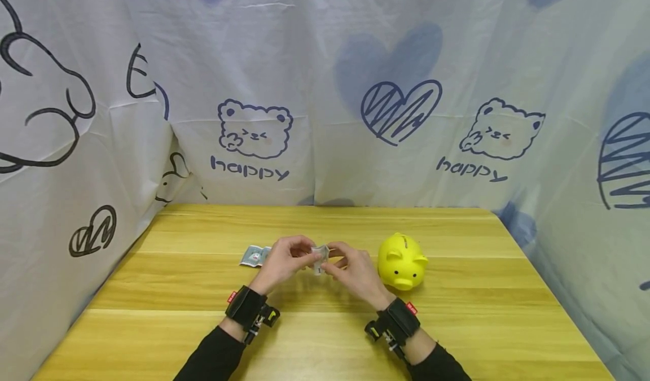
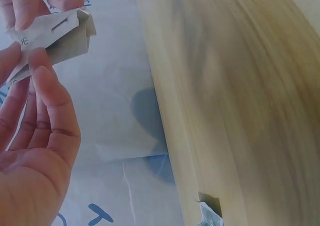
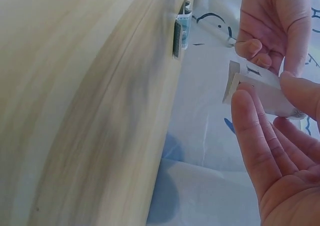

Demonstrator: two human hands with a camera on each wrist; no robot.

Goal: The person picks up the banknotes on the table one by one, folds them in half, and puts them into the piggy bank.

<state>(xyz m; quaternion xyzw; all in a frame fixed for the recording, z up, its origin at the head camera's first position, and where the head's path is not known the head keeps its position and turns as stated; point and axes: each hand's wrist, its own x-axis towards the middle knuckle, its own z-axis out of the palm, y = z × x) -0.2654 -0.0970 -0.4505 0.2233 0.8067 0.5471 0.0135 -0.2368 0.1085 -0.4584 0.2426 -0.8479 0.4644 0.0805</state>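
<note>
A folded banknote [image 1: 320,251] is held above the middle of the table between both hands. My left hand [image 1: 281,261] pinches its left side between thumb and fingers, while the right hand [image 1: 359,272] pinches the right side. In the left wrist view the note [image 2: 67,38] is bent into layers that stand apart at one end, with a printed "1" on it. From the right wrist camera, the right thumb and fingers grip the folded paper [image 3: 265,88]. Beside the right hand stands a yellow piggy bank [image 1: 402,261], its slot on top.
Another creased greenish banknote [image 1: 253,255] lies on the wooden table [image 1: 315,336], just left of my left hand, which partly covers it. White cloth [image 1: 325,161] with hearts and bear drawings hangs behind the table and along both sides.
</note>
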